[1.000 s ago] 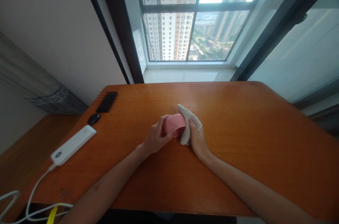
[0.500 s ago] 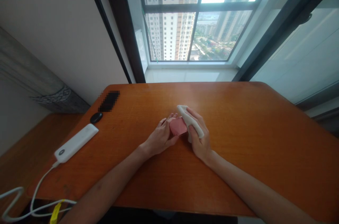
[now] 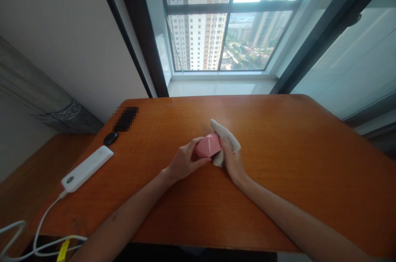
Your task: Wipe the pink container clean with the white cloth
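Note:
A small pink faceted object [image 3: 206,147], boxlike with a light line along one edge, is held above the middle of the table; its exact kind does not show. My left hand [image 3: 185,159] grips it from the left, fingers along the far side and thumb along the near side. A folded white cloth [image 3: 229,136] is in my right hand [image 3: 234,162], bunched behind and below the pink object. My right thumb lies at the object's right end, where cloth and object touch. The far fingers of the right hand are hidden by the cloth.
On the left of the wooden table [image 3: 293,163] lie a white power strip or power bank [image 3: 88,169] with a white cable [image 3: 41,216], a black oval item [image 3: 110,138] and a pixelated dark rectangle [image 3: 126,119]. A window [image 3: 229,39] stands beyond the far edge.
The pink object has turned, so more of its faceted surface and a bright edge show. My right hand and the cloth have shifted round to its right and far side.

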`<act>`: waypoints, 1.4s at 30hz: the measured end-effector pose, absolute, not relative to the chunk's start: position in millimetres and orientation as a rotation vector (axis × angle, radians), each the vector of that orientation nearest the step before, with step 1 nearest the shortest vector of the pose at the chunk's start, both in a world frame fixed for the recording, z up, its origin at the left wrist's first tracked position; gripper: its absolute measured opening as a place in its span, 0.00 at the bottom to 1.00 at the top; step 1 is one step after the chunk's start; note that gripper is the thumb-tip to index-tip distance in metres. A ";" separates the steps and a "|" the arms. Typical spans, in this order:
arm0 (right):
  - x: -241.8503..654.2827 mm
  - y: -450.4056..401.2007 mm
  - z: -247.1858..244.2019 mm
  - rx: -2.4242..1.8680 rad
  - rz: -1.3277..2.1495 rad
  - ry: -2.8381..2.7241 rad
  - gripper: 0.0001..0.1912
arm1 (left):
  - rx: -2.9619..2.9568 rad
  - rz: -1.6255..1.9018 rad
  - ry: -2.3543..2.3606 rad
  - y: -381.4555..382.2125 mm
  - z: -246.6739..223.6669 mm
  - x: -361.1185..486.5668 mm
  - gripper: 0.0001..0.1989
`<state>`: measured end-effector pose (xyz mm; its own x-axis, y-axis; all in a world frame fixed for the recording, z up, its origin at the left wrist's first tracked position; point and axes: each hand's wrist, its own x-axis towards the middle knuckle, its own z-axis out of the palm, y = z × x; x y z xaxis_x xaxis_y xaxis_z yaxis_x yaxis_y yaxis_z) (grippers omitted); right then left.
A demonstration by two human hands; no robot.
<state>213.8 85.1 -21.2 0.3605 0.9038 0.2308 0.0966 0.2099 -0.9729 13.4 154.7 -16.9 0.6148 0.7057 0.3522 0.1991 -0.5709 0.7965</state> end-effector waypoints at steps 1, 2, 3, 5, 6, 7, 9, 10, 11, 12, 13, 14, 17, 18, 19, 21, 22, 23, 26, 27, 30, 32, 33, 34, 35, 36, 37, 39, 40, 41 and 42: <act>213.4 84.8 -20.2 -1.270 0.791 -1.007 0.31 | 2.106 0.871 0.717 154.5 -17.2 13.3 0.31; 213.2 83.7 -18.4 -1.292 0.794 -0.991 0.31 | 2.113 0.869 0.721 154.4 -17.7 13.1 0.31; 213.3 82.0 -16.1 -1.292 0.745 -1.033 0.30 | 2.118 0.867 0.717 154.5 -18.6 12.8 0.31; 214.1 77.9 -11.4 -1.221 0.533 -1.261 0.26 | 2.123 0.874 0.699 155.0 -20.7 12.1 0.31; 214.6 76.2 -9.6 -1.171 0.413 -1.393 0.24 | 2.123 0.880 0.689 155.3 -21.8 11.8 0.31; 215.1 75.1 -8.8 -1.125 0.309 -1.509 0.23 | 2.122 0.888 0.679 155.6 -22.7 11.7 0.31; 215.3 75.3 -9.8 -1.086 0.215 -1.622 0.23 | 2.121 0.907 0.673 155.8 -23.4 12.1 0.32; 215.0 76.3 -11.4 -1.101 0.232 -1.601 0.23 | 2.122 0.914 0.678 155.6 -23.1 12.4 0.32; 214.5 77.6 -13.2 -1.135 0.280 -1.533 0.24 | 2.125 0.915 0.688 155.3 -22.5 12.8 0.32; 214.0 78.8 -14.9 -1.174 0.346 -1.443 0.24 | 2.129 0.915 0.702 154.9 -21.8 13.1 0.32; 213.5 79.5 -16.3 -1.208 0.411 -1.360 0.25 | 2.134 0.913 0.717 154.5 -21.1 13.2 0.32; 213.1 79.6 -17.0 -1.227 0.453 -1.310 0.26 | 2.139 0.907 0.730 154.2 -20.7 13.1 0.32; 213.5 77.0 -15.9 -1.173 0.367 -1.440 0.25 | 2.142 0.906 0.744 153.8 -21.6 11.8 0.31; 213.9 76.1 -15.0 -1.131 0.302 -1.530 0.25 | 2.138 0.906 0.747 154.0 -22.3 11.4 0.31; 214.2 75.7 -14.1 -1.096 0.250 -1.597 0.24 | 2.134 0.907 0.753 154.1 -22.8 11.1 0.31; 214.2 77.1 -13.1 -1.088 0.261 -1.597 0.23 | 2.134 0.911 0.762 154.2 -22.7 11.1 0.31; 213.8 78.5 -12.8 -1.115 0.322 -1.521 0.23 | 2.140 0.913 0.764 154.1 -21.9 11.4 0.31; 213.3 80.0 -12.5 -1.157 0.408 -1.413 0.24 | 2.146 0.915 0.764 153.9 -20.9 11.7 0.31; 212.2 81.0 -11.0 -1.244 0.592 -1.213 0.27 | 2.152 0.907 0.767 153.1 -18.5 12.1 0.31; 212.3 79.7 -10.2 -1.234 0.563 -1.256 0.26 | 2.150 0.906 0.769 153.0 -18.5 12.0 0.30; 214.0 74.3 -8.7 -1.101 0.306 -1.565 0.25 | 2.147 0.906 0.770 153.1 -20.9 11.4 0.30; 215.2 73.4 -9.3 -1.042 0.223 -1.677 0.24 | 2.148 0.915 0.772 153.2 -21.8 11.5 0.30; 215.5 74.3 -10.1 -1.057 0.247 -1.655 0.24 | 2.151 0.919 0.771 153.2 -21.6 11.8 0.30; 215.6 75.8 -11.0 -1.094 0.302 -1.580 0.24 | 2.157 0.922 0.767 153.0 -20.9 12.1 0.30; 215.6 77.3 -11.9 -1.142 0.373 -1.473 0.24 | 2.165 0.926 0.763 152.8 -19.9 12.5 0.30; 215.5 78.5 -12.7 -1.189 0.447 -1.374 0.25 | 2.173 0.925 0.761 152.6 -19.0 12.7 0.30; 215.4 79.0 -13.1 -1.217 0.495 -1.310 0.25 | 2.178 0.925 0.759 152.5 -18.4 12.8 0.30; 215.4 77.0 -13.1 -1.200 0.469 -1.363 0.26 | 2.182 0.926 0.756 152.5 -18.6 12.5 0.29; 215.4 74.9 -12.7 -1.163 0.403 -1.464 0.25 | 2.182 0.927 0.755 152.7 -19.4 12.1 0.29; 215.5 72.8 -12.2 -1.118 0.319 -1.575 0.25 | 2.181 0.929 0.757 152.9 -20.4 11.6 0.28; 215.5 71.0 -11.7 -1.079 0.240 -1.667 0.26 | 2.182 0.928 0.759 153.1 -21.3 11.3 0.27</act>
<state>215.5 71.0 -11.7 -0.0044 0.7460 0.6660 0.5279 0.5673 -0.6320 11.3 153.1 -21.3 0.5837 0.7059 0.4012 0.2535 -0.6278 0.7359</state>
